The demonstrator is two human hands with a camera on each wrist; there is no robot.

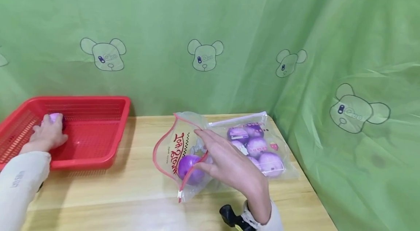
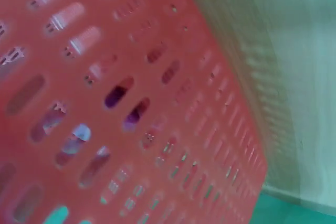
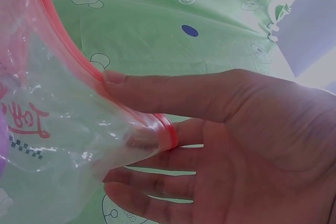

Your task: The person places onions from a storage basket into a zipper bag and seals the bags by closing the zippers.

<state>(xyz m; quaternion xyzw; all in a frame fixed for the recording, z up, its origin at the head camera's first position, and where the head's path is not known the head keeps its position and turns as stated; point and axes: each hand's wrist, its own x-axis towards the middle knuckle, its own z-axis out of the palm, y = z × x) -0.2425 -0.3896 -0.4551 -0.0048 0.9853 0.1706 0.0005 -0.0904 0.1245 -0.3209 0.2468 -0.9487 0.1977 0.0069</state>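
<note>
At the left, my left hand reaches into a red plastic basket, its fingers curled over a purple ball at the back. The left wrist view shows mostly the basket's slotted wall, with bits of purple behind the slots. My right hand holds the pink-edged mouth of a clear zip bag, thumb on one side and fingers on the other. The mouth gapes to the left. Inside this bag lies a purple ball. In the right wrist view the thumb presses the pink rim.
Behind my right hand, another clear zip bag with a lilac slider edge lies flat, holding several purple balls. Green curtains with bear prints hang behind and right of the wooden table.
</note>
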